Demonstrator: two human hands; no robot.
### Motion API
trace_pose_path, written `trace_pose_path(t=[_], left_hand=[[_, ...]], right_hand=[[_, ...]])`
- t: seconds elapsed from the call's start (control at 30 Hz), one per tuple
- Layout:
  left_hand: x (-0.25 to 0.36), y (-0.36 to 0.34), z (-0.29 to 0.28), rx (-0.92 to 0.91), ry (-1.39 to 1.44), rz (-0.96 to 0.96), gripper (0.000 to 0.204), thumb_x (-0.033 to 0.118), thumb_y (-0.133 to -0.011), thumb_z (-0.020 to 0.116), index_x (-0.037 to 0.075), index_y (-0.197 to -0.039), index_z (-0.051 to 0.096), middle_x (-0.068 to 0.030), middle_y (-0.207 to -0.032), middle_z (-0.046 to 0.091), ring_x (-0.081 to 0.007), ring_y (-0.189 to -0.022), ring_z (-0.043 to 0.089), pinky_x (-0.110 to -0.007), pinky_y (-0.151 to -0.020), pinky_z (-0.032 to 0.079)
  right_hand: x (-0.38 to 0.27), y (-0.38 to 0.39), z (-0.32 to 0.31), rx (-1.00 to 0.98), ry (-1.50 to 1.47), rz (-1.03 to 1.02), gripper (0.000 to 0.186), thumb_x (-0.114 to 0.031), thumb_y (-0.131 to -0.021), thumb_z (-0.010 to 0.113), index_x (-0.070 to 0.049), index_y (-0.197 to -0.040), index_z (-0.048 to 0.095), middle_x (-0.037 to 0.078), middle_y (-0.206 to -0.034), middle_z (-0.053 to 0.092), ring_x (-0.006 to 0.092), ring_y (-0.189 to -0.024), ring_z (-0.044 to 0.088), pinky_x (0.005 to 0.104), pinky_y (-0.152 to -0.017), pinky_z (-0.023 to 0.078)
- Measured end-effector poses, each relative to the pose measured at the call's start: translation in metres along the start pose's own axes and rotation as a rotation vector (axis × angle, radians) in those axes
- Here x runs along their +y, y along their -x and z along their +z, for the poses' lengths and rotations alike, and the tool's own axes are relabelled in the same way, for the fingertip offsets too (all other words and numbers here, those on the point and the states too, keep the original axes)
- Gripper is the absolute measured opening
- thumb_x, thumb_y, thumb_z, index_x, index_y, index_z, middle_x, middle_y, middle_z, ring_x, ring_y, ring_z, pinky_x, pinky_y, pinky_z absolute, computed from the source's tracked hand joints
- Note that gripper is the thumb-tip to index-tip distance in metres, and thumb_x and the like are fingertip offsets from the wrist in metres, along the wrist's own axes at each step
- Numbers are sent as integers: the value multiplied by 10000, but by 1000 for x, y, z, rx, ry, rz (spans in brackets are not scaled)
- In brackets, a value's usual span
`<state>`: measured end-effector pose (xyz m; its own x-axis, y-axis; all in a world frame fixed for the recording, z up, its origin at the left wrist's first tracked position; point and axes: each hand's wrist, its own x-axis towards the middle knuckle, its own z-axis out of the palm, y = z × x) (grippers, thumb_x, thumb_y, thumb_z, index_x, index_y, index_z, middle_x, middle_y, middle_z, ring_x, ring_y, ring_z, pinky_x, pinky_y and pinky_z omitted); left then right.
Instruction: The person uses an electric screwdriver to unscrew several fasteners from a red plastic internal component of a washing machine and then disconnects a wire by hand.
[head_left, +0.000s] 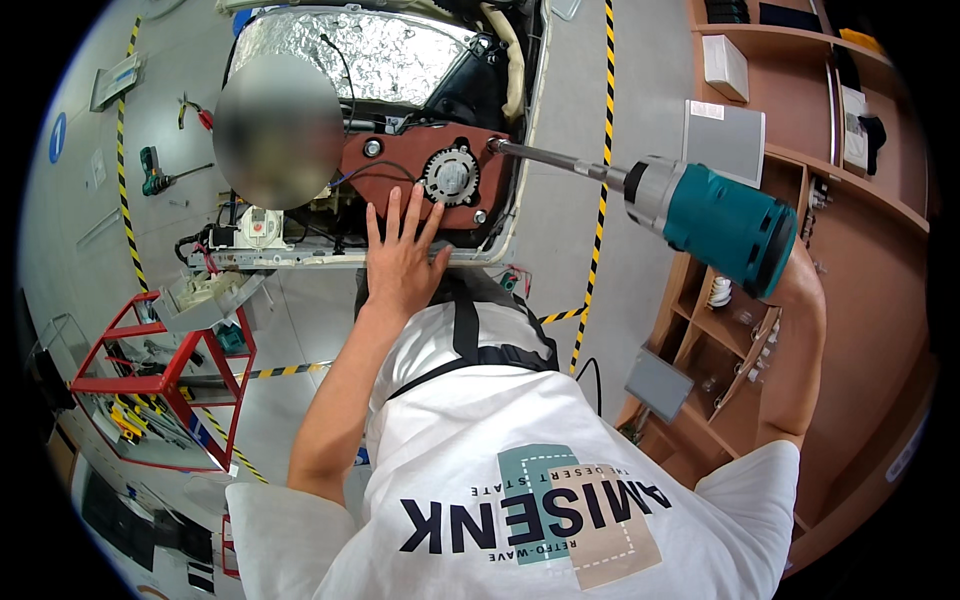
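My left hand (404, 262) lies flat with fingers spread on the lower edge of a reddish-brown plate (400, 165), its fingertips beside a round silver motor (450, 177). My right hand (800, 272) wraps round the back of a teal power drill (722, 222); the drill body hides most of the fingers. A long socket bit (560, 160) runs left from the drill, its tip at the plate's upper right corner, touching or very near the fastener there. Bolt heads (373, 148) show at other corners. The plate sits in a car door frame (515, 215).
Silver foil sheeting (400, 60) covers the door's far part. A blurred round patch hides some of its left side. A red-framed tool cart (130, 383) stands left; another drill (152, 175) and pliers (193, 112) lie beyond it. Wooden shelving (860, 400) stands right.
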<state>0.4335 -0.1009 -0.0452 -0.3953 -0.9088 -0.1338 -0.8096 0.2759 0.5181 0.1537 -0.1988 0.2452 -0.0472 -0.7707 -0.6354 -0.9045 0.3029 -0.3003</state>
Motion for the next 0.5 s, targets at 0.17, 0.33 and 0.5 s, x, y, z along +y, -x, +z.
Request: trace_pose_path(t=[0.17, 0.33, 0.5], left_hand=[[0, 0, 0, 1, 9, -6, 584, 350, -790, 582, 168, -1317, 409, -119, -1426, 239, -332, -1327, 169, -545, -1047, 120], [1, -1, 1, -40, -14, -22, 583, 370, -801, 566, 176, -1324, 397, -116, -1432, 226, -327, -1331, 159, -540, -1053, 106], [1, -1, 1, -44, -25, -17, 594, 376, -799, 569, 187, -1331, 384, -118, -1433, 224, -328, -1331, 158, -539, -1053, 104]], right_hand=[[4, 0, 2, 33, 92, -15, 412, -24, -557, 712, -4, -947, 577, 80, -811, 596, 141, -700, 492, 282, -707, 461], [23, -1, 0, -30, 18, -101, 381, -67, -616, 741, -10, -955, 577, 86, -858, 598, 171, -740, 527, 288, -715, 465], [13, 2, 3, -49, 97, 25, 383, -76, -651, 726, -29, -998, 571, 87, -870, 598, 180, -754, 543, 302, -715, 471]])
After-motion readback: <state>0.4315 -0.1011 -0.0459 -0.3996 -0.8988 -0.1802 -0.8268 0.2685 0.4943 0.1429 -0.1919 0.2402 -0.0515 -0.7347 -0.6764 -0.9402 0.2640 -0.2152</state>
